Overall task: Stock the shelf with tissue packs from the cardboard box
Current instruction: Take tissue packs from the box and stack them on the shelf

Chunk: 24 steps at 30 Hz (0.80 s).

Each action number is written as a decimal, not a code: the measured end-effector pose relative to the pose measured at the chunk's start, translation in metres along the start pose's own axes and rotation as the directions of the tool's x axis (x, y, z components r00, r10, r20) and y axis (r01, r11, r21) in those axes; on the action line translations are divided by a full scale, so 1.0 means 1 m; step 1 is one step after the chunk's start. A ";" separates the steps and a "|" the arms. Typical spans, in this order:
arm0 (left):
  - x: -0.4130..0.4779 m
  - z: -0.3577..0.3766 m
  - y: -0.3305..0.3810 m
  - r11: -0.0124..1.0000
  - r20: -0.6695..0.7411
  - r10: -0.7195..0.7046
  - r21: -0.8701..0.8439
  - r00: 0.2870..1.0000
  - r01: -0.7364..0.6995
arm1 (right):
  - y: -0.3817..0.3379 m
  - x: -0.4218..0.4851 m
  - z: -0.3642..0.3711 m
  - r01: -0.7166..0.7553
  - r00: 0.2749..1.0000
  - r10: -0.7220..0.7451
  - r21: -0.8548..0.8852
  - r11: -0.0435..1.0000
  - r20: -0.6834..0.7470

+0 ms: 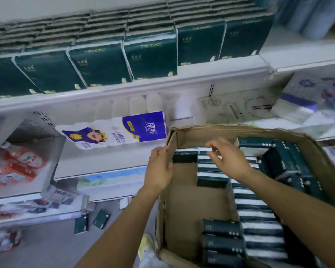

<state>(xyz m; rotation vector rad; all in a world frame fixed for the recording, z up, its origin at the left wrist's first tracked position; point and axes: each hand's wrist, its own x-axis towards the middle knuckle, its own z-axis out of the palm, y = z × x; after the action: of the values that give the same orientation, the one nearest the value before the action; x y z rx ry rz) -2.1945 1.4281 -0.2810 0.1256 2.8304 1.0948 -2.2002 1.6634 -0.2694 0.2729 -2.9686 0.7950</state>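
The open cardboard box (190, 207) stands at the lower right, with rows of dark green tissue packs (257, 219) along its right side and bare bottom on the left. My left hand (160, 169) grips the top of the box's left wall, thumb inside. At the far end of the box, my right hand (228, 159) reaches in, its thumb and fingers pinching the top of a tissue pack (205, 152). The top shelf (135, 87) carries standing rows of the same green packs (149, 59).
A purple-and-white toilet roll pack (120, 130) lies on the middle shelf, left of the box. Red-printed packs (17, 163) sit at the far left, purple-white tissue packs (298, 105) at the right. Two green packs (91, 222) lie on the floor.
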 end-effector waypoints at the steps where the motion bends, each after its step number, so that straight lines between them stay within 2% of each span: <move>1: -0.004 0.005 0.000 0.999 0.049 -0.017 -0.030 0.999 0.018 | 0.011 -0.006 0.007 -0.023 0.998 0.025 -0.035 0.999 0.064; 3: -0.011 0.015 -0.002 0.997 0.104 -0.022 -0.076 0.994 0.030 | 0.032 -0.015 0.023 -0.039 0.976 0.065 -0.133 0.990 0.205; 5: -0.015 0.025 -0.006 0.996 0.093 -0.027 -0.084 0.995 0.035 | 0.048 -0.023 0.037 -0.037 0.932 0.126 -0.257 0.966 0.339; 7: -0.014 0.032 -0.008 0.997 0.069 -0.037 -0.059 0.997 0.041 | 0.058 -0.031 0.049 -0.026 0.891 0.189 -0.370 0.929 0.413; 10: -0.013 0.033 -0.008 0.998 0.055 -0.057 -0.003 0.997 0.057 | 0.062 -0.039 0.064 0.021 0.898 0.200 -0.493 0.870 0.391; 16: -0.012 0.035 -0.007 0.996 0.048 -0.088 0.034 0.995 0.086 | 0.061 -0.043 0.077 0.107 0.927 0.116 -0.548 0.830 0.357; 18: -0.012 0.037 -0.008 0.995 0.041 -0.091 0.049 0.995 0.089 | 0.064 -0.043 0.075 0.060 0.938 0.109 -0.466 0.883 0.328; 19: -0.011 0.038 -0.009 0.995 0.037 -0.091 0.051 0.995 0.089 | 0.065 -0.043 0.072 0.005 0.947 0.115 -0.370 0.929 0.302; 21: -0.012 0.038 -0.008 0.995 0.032 -0.098 0.037 0.995 0.097 | 0.063 -0.041 0.064 -0.180 0.941 0.193 -0.070 0.981 0.279; 23: -0.013 0.038 -0.007 0.995 0.031 -0.096 0.035 0.995 0.095 | 0.058 -0.039 0.056 -0.340 0.913 0.272 0.197 0.920 0.304; 24: -0.013 0.038 -0.007 0.995 0.031 -0.093 0.041 0.995 0.092 | 0.055 -0.037 0.052 -0.381 0.904 0.298 0.264 0.886 0.305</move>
<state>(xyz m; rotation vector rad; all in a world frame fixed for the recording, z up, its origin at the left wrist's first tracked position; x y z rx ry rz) -2.1768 1.4465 -0.3123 0.0157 2.7984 1.0095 -2.1743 1.6900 -0.3449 -0.1646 -3.1615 1.3866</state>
